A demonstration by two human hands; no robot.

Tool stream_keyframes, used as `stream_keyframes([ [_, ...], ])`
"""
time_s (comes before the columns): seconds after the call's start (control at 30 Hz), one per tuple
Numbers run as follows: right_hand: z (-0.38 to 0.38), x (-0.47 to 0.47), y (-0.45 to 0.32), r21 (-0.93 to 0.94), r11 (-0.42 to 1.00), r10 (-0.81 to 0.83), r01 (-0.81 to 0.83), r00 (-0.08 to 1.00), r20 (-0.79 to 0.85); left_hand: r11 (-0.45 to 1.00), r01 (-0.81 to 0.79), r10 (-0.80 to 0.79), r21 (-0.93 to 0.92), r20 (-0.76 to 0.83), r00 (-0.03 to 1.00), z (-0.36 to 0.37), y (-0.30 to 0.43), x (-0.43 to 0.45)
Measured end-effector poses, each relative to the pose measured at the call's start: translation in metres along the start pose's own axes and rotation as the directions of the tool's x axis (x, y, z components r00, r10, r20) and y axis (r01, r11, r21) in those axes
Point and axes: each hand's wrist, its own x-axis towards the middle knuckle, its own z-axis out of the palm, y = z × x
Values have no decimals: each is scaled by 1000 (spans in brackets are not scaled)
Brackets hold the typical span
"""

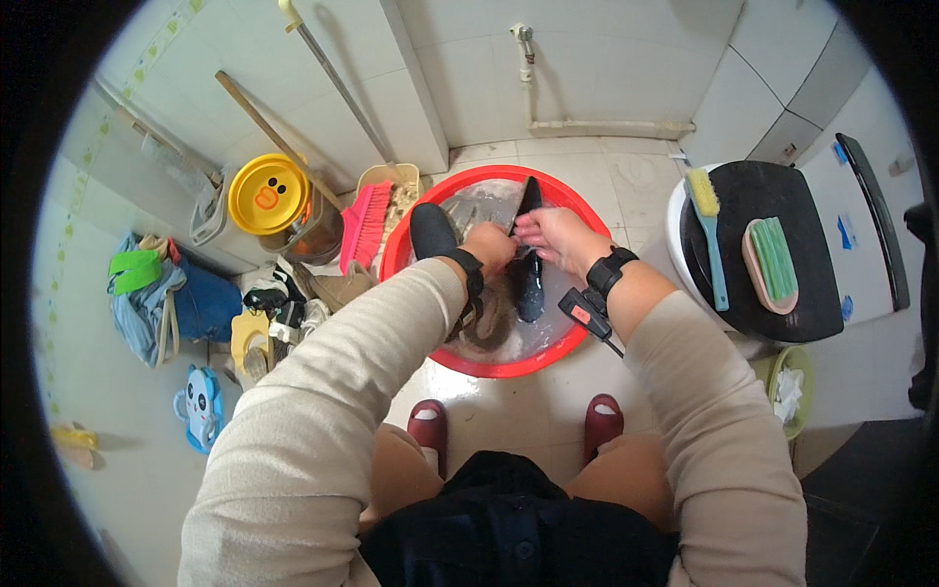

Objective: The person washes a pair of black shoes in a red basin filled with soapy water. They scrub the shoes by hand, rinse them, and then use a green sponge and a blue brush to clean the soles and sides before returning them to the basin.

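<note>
A red plastic basin (506,369) of cloudy, soapy water stands on the floor before me. Over its middle, my left hand (490,246) is closed at the edge of a long, dark, insole-like piece (530,293). My right hand (555,233) is cupped beside it, fingertips against the dark piece's upper part; its grip is unclear. The two hands nearly meet and hide the middle of the piece. Left of them, a dark grey rounded sole or insole (433,231) leans on the basin's rim. Brownish items (488,330) lie in the water, partly hidden by my left wrist.
At right, a blue-handled scrub brush (711,249) and a pink-and-green brush or sponge (770,264) lie on a black toilet lid (799,220). Left are a pink broom (367,224), yellow lidded bucket (269,194), several shoes (293,301) and a blue bin (209,301). A waste basket (803,396) stands lower right.
</note>
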Motion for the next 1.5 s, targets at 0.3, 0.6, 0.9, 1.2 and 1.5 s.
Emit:
stream_keyframes([
  [0.3,-15,18,51,-690,715,-11,-110,985,-170,999,2,-3,-35,-31,1000,-3,16,-13],
  [0.6,9,-32,-13,-33,994,109,-104,940,322,978,-179,146,104,265,953,-5,-30,52],
  [0.9,6,-3,19,-410,864,-174,292,938,300,907,-384,359,175,157,920,-18,-13,4],
  [1.2,-17,15,53,-721,679,-329,139,935,-129,855,149,-74,-497,166,983,-19,7,-26],
  [1.5,-19,5,48,-987,144,-292,-70,950,-110,987,-81,120,-135,314,942,-23,6,-26],
])
